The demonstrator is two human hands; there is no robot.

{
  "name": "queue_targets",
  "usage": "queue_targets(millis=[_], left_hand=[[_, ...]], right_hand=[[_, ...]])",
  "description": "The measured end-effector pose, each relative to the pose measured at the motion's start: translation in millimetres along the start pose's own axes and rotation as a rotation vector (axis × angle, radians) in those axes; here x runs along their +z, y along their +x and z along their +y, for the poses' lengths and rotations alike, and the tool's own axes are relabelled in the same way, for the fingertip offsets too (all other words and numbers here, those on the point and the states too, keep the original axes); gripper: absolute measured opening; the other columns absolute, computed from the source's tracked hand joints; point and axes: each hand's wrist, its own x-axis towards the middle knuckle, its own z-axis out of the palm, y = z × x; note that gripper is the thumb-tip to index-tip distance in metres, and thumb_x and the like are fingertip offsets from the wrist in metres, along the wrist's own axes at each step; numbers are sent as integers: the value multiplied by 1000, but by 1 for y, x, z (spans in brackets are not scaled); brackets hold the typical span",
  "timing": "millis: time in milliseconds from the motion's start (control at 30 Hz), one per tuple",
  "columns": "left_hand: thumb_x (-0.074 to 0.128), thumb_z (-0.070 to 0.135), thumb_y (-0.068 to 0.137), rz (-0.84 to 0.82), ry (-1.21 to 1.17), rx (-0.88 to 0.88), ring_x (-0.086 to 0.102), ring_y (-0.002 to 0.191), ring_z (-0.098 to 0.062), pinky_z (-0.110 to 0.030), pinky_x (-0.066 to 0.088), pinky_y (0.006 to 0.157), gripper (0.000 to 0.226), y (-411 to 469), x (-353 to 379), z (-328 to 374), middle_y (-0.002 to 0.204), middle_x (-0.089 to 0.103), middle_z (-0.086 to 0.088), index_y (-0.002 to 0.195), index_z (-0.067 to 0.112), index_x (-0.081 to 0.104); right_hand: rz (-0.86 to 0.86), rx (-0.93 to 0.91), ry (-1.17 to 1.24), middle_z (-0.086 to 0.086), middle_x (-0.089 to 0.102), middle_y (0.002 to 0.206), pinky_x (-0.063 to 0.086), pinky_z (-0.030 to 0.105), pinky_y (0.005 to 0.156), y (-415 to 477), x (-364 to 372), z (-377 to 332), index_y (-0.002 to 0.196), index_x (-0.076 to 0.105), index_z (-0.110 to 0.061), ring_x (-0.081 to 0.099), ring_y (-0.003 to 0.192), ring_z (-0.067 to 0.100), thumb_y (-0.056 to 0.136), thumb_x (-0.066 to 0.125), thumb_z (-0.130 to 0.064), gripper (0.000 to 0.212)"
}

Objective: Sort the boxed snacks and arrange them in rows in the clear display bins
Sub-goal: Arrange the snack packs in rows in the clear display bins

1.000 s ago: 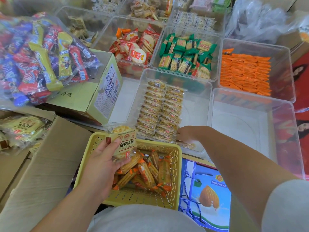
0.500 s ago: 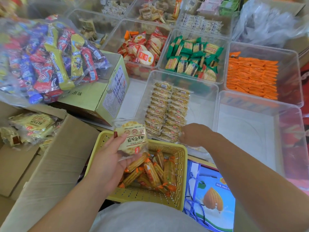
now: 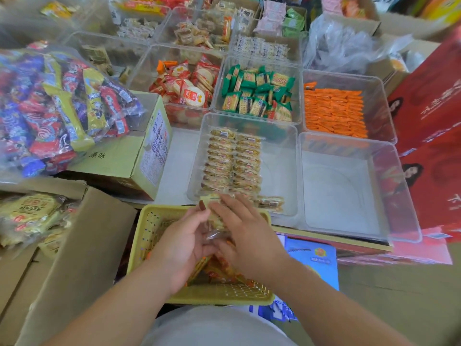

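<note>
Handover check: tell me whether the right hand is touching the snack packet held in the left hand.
Touching. The head view shows fingers of the right hand lying across the snack packet that the left hand holds over the yellow basket.

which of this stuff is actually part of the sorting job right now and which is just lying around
In the job: snack packet, held by the left hand, right hand fingers laid on it; yellow basket of loose packets; clear bin with two rows; empty clear bin beside it.
Lying about: bag of mixed sweets; yellow-green carton; red gift boxes; blue box.
</note>
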Motion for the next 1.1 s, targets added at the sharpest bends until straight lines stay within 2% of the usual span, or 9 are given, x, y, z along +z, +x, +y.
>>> queue_targets(millis=[100,233,367,467,533,633,767,967,1100], left_hand=[[52,13,103,-49,152,-37,65,94,-37,-56,52,91,27,3,-5,3,100,63,-19,125,8,66],[59,31,102,-127,422,-59,76,97,-22,-44,55,88,14,13,-11,15,103,80,-2,109,29,71],[64,52,83,-45,726,184,67,93,6,-28,49,82,26,34,-19,26,100,74,21,106,42,69],[67,53,90,34,1054,400,57,116,-1,-29,43,97,37,52,-28,30,123,64,21,124,39,63],[62,61,89,69,1339,494,47,134,-17,-37,38,108,55,70,-33,31,142,55,7,138,35,57],[53,76,87,140,1613,311,27,151,-37,-50,29,119,80,97,-33,29,169,19,-11,154,36,37],[36,91,81,170,1745,146,30,151,-37,-50,39,115,114,121,-31,20,173,-11,-8,164,24,-5],[15,99,72,220,1826,194,41,147,-30,-42,48,106,128,125,-38,13,173,-12,-4,163,12,-10],[18,98,75,215,1832,185,43,146,-28,-40,51,103,126,126,-34,15,173,-12,-2,163,14,-12]], right_hand=[[86,66,55,7,48,152,38,46,115,-2,-3,-4,147,50,-18,40,142,30,85,67,-10,64],[186,152,67,3,63,135,46,30,100,-2,-14,-1,142,56,-19,57,121,23,90,62,-5,54],[241,254,5,-1,67,128,49,35,91,-4,-34,26,139,59,-23,59,112,23,96,61,-10,45],[228,336,-69,-4,67,127,46,33,90,-1,-53,56,137,61,-26,58,113,23,96,63,-13,43],[170,383,-135,-6,67,127,47,33,89,8,-68,79,135,62,-31,57,115,23,96,61,-15,43],[-9,379,-270,-6,67,124,51,38,90,34,-85,108,133,61,-37,56,114,25,97,53,-18,41],[-297,275,-538,-4,64,117,48,37,81,74,-84,130,134,54,-42,57,108,24,95,48,-13,49],[-551,179,-771,-1,65,112,38,37,79,117,-57,154,132,58,-31,60,104,24,90,51,-6,49],[-737,251,-651,-2,54,87,48,35,74,129,-37,169,124,58,-16,57,88,22,93,52,-5,32]])
